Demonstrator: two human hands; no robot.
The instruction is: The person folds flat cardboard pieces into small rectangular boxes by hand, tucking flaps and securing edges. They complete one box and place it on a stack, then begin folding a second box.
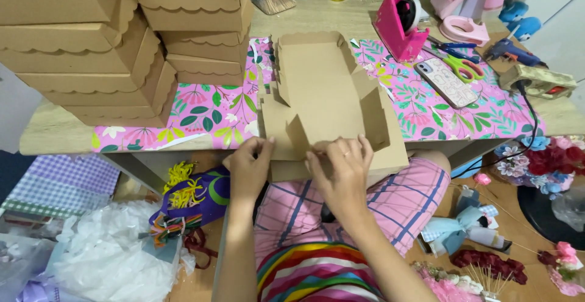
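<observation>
- The half-folded kraft cardboard box (332, 95) lies flat-open at the front edge of the wooden table (42, 134), its near part overhanging toward the person's lap, so both hands can work the near flaps without reaching.
- The left hand (248, 169) grips the box's near left corner, fingers curled together over the edge with the thumb up against the flap, apparently bracing it.
- The right hand (342, 171) pinches a small upright flap at the near edge between thumb and forefinger; the other fingers fan loosely over the panel.
- The side walls with their scalloped rims stand partly raised, not yet locked.
- Finished scalloped boxes (122, 40) are piled in two stacks on the table's back left corner, clear of the working spot.
- Pink floral wrapping paper (225, 110) is spread under the open box along the front edge.
- Toward the right back corner sit a pink tape dispenser (399, 25), green-handled scissors (462, 66), a phone (450, 83) in a patterned case, and a glue gun (515, 51).
</observation>
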